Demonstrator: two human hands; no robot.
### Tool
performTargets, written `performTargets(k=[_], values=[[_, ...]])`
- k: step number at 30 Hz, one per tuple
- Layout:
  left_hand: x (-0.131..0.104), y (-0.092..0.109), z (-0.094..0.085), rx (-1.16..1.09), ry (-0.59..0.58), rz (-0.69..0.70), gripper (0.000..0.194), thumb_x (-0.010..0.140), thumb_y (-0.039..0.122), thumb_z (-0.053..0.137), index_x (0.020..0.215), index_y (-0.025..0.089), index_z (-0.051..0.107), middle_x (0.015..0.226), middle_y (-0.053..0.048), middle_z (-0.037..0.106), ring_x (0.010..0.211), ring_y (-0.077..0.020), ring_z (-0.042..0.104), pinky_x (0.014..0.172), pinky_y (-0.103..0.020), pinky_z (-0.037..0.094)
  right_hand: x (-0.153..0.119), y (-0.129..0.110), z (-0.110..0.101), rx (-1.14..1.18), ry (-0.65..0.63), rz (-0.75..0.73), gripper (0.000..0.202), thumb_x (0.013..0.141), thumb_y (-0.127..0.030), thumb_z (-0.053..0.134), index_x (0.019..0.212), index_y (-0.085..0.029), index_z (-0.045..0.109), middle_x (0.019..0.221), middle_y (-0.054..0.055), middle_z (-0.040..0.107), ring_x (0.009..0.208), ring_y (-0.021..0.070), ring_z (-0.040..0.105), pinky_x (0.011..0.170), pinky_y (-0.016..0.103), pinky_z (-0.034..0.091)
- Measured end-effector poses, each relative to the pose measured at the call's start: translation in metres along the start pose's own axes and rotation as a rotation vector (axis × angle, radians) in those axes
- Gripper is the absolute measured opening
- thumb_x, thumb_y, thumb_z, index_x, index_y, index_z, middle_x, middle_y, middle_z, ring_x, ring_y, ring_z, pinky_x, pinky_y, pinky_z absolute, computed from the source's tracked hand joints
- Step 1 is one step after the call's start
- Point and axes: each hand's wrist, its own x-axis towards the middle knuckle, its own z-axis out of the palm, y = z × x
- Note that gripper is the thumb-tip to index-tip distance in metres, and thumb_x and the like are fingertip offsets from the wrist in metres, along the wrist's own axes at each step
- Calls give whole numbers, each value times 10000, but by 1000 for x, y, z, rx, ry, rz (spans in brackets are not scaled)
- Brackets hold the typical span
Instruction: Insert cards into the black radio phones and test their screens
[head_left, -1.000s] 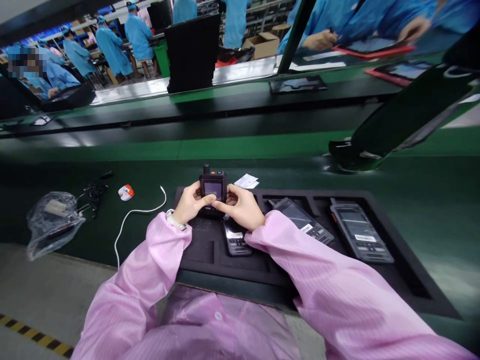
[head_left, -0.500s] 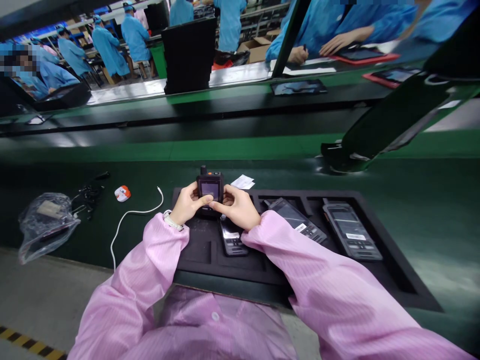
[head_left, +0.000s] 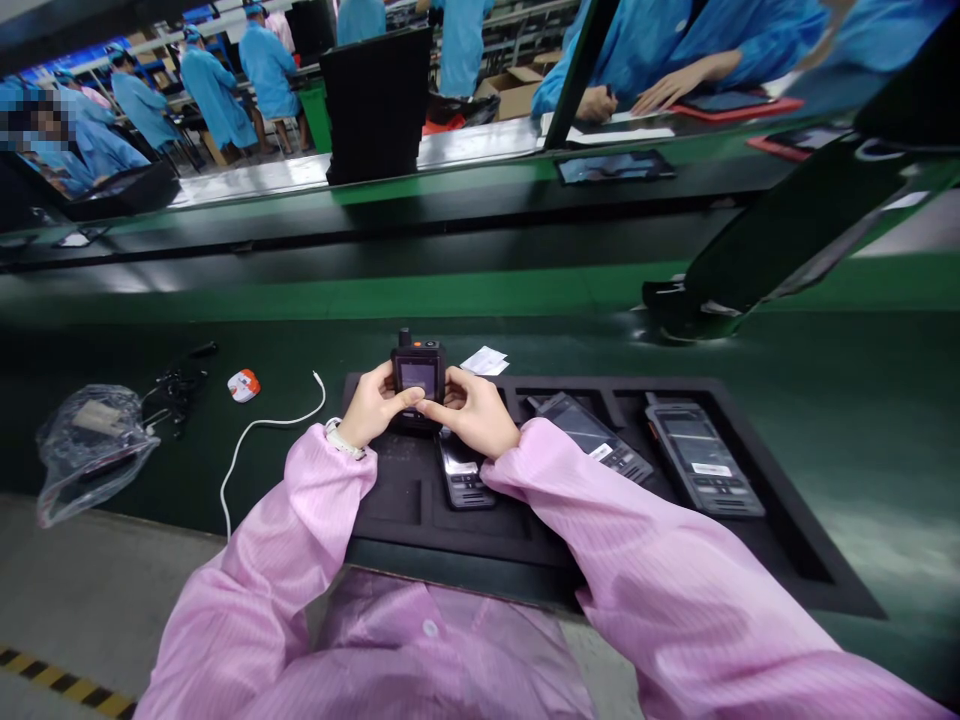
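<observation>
A black handheld radio [head_left: 418, 372] with a small screen, a stubby antenna and an orange button is held upright between my two hands. My left hand [head_left: 377, 402] grips its left side, the thumb on the lower front. On the right side, my right hand [head_left: 478, 410] wraps it, its thumb also at the lower front. Beneath them lies a black foam tray [head_left: 390, 500]. It bears one handset [head_left: 466, 480] under my right wrist, a tilted handset [head_left: 592, 435] in the middle and a larger handset [head_left: 701, 460] at the right.
White paper slips [head_left: 485, 361] lie behind the tray. To the left are a white cable [head_left: 251, 428], an orange-and-white item [head_left: 244, 385], black cables [head_left: 178, 390] and a clear plastic bag [head_left: 96, 450]. A dark green post [head_left: 765, 240] stands at the right. People in blue work beyond.
On the far belt, the dark flat device has shifted right, as has the red-edged one near the post. My hands and the radio hold nearly the same pose.
</observation>
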Motion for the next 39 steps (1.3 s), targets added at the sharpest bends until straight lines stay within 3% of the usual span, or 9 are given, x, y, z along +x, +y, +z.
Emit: performTargets(k=[19,30,36,39], values=[[0,5,4,39,25,-33,653,641,566,902,1066,108,713,1079,-161,804,1015,-321,773,895,-431,628,4,7,-3,31,-51,60,492,586,-595,856,782,-207,628,731,16,689,671,178,631,650,326,521],[-3,2,6,-49,28,-43,674,597,577,927,1051,123,720,1082,-141,803,1000,-284,766,943,-413,600,-3,-1,-1,-80,-15,4,390,634,-542,757,729,-222,557,670,9,604,603,162,536,590,315,441],[-7,-6,10,-161,43,-70,794,466,615,963,1045,137,705,1030,-107,768,943,-250,725,962,-436,563,-12,0,-5,-340,36,-118,377,686,-600,671,739,-240,573,669,57,648,620,244,622,643,393,493],[-8,-9,13,-194,46,-94,793,372,569,995,966,136,698,931,-72,732,860,-227,689,923,-443,559,-16,-1,-6,-413,55,-116,336,682,-573,665,774,-257,596,763,112,719,734,321,710,741,449,537]])
